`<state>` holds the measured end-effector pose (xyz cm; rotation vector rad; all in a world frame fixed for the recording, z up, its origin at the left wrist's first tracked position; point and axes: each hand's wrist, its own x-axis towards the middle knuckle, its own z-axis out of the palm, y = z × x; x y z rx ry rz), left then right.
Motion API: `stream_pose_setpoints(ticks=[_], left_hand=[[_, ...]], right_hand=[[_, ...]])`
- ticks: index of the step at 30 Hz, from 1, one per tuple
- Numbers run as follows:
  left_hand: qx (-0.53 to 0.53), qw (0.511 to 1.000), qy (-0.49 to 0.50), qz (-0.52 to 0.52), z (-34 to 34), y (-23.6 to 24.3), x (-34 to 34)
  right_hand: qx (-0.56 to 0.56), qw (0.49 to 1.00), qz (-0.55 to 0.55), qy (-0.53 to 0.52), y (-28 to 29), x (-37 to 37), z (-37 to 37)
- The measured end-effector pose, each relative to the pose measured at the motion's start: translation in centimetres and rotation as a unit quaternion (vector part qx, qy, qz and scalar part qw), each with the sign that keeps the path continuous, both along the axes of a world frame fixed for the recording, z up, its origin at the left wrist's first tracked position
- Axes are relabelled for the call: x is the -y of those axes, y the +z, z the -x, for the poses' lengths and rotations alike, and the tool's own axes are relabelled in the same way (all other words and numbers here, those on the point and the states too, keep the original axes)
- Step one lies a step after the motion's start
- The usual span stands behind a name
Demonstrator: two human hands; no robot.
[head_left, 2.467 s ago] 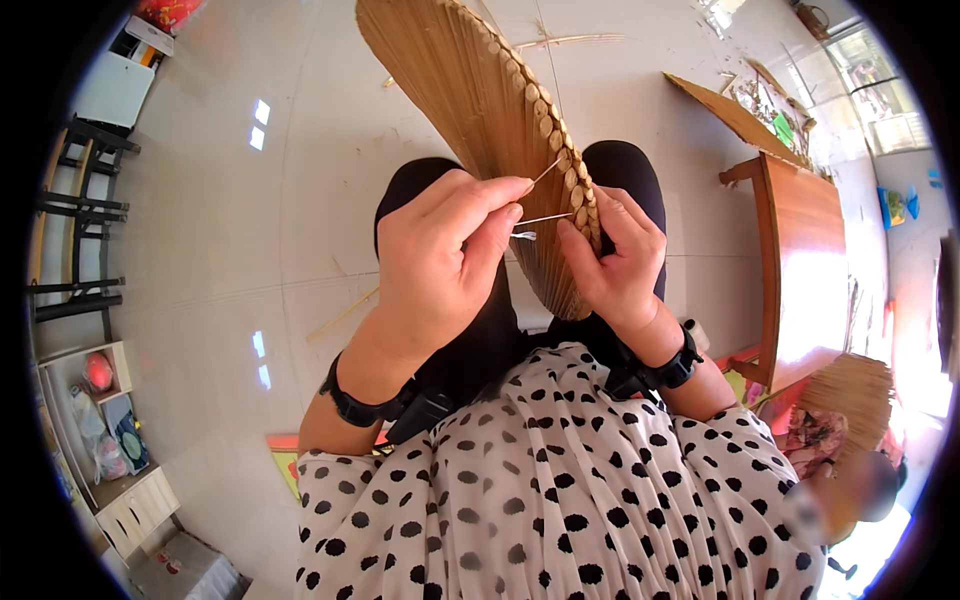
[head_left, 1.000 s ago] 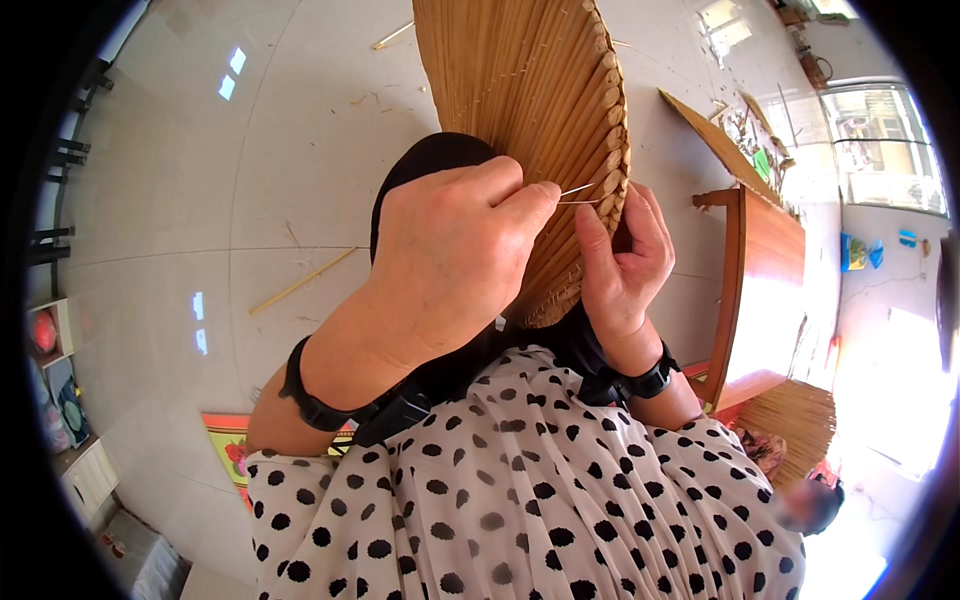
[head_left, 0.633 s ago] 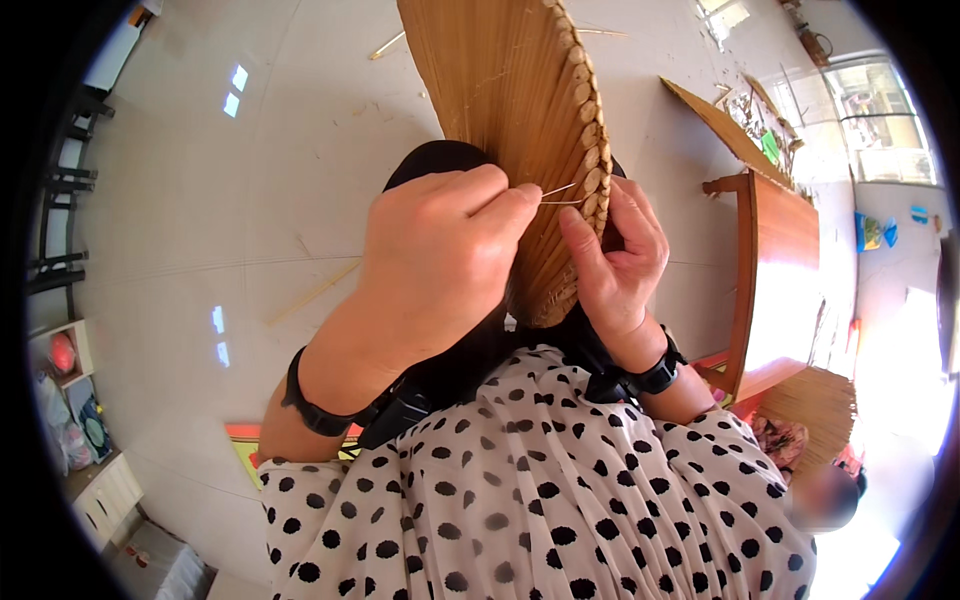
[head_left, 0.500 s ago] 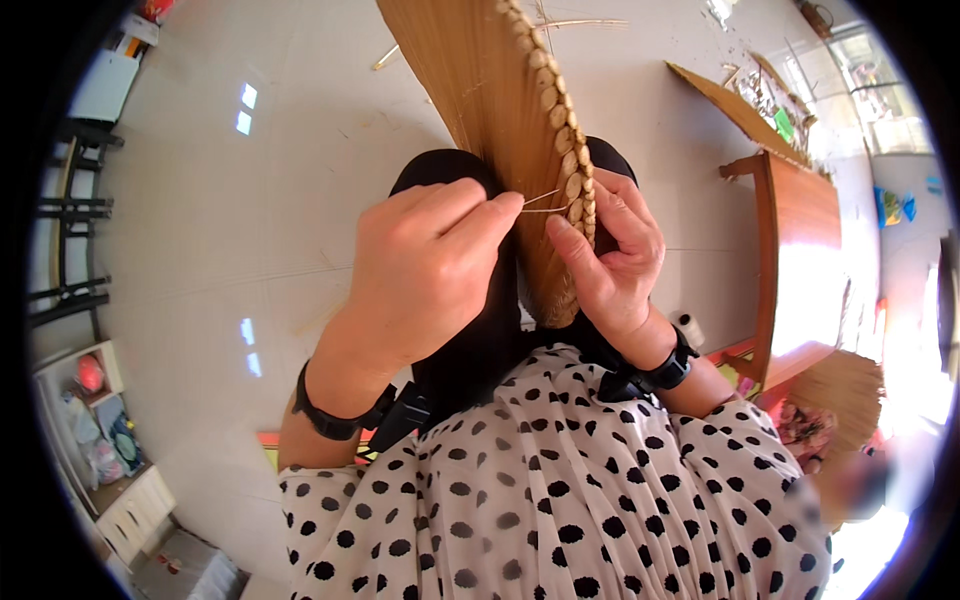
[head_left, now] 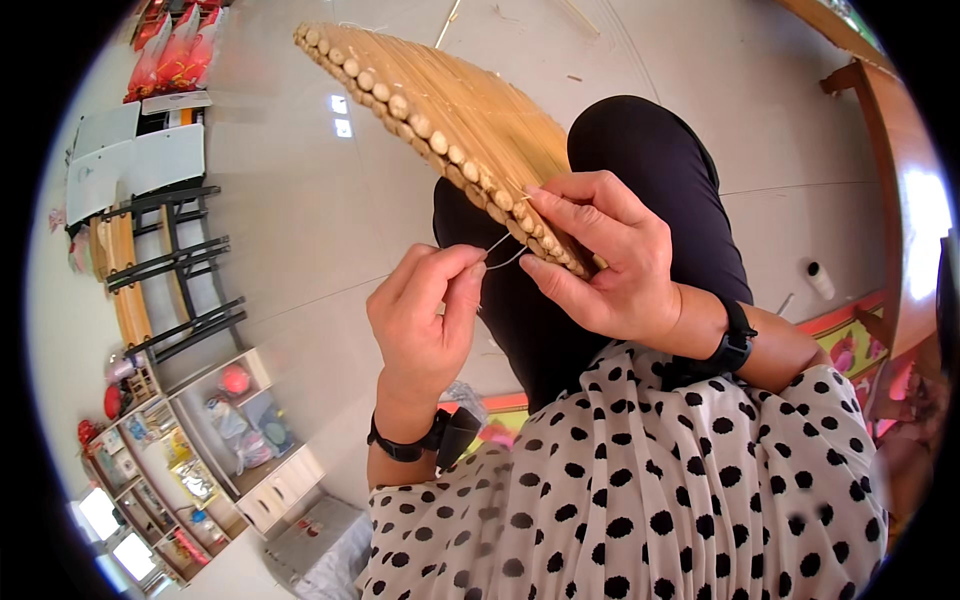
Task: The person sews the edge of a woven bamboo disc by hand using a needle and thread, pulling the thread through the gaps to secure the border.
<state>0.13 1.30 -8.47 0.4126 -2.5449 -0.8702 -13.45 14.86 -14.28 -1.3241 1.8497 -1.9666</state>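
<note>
A tan panel of plant stalks [head_left: 480, 105] laid side by side stands tilted over my knees, with its row of pale round cut ends facing the left. My right hand [head_left: 620, 262] grips the near end of this edge, thumb below and fingers on the upper face. My left hand [head_left: 425, 300], just left of the edge, pinches a thin pale thread [head_left: 508, 262] between thumb and fingertips. The thread runs in a short loop from the pinch to the stalk ends by my right thumb. Whether a needle is in the pinch is hidden.
A wooden bench [head_left: 905, 200] stands on the right, with a white thread spool [head_left: 820, 280] on the floor near it. Along the left are black-framed folding furniture [head_left: 175, 265] and a shelf unit [head_left: 245, 430]. Loose stalk pieces [head_left: 450, 22] lie on the tiled floor.
The panel has turned, so its stalk-end edge now faces left and its far end points to the upper left. My left hand has moved lower, beside that edge. The view has shifted left.
</note>
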Motion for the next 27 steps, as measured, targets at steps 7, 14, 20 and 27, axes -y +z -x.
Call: stream_pose_setpoints(ticks=[7, 14, 20, 27], left_hand=[[0.024, 0.999, 0.005, 0.028, -0.3, 0.1, -0.2], [0.067, 0.997, 0.046, -0.009, -0.3, 0.9, -0.8], [0.104, 0.994, 0.036, -0.011, -0.7, 1.4, -0.4], [0.091, 0.994, -0.061, 0.009, -0.4, 1.7, 0.1]], right_hand=[[0.054, 0.998, 0.007, 0.029, -0.2, -0.3, 0.2], [0.057, 0.997, 0.039, 0.022, -0.3, -0.1, 1.3], [0.109, 0.992, 0.039, 0.049, -0.2, -0.2, 1.6], [0.102, 0.993, 0.022, 0.050, -0.2, -0.4, 1.6]])
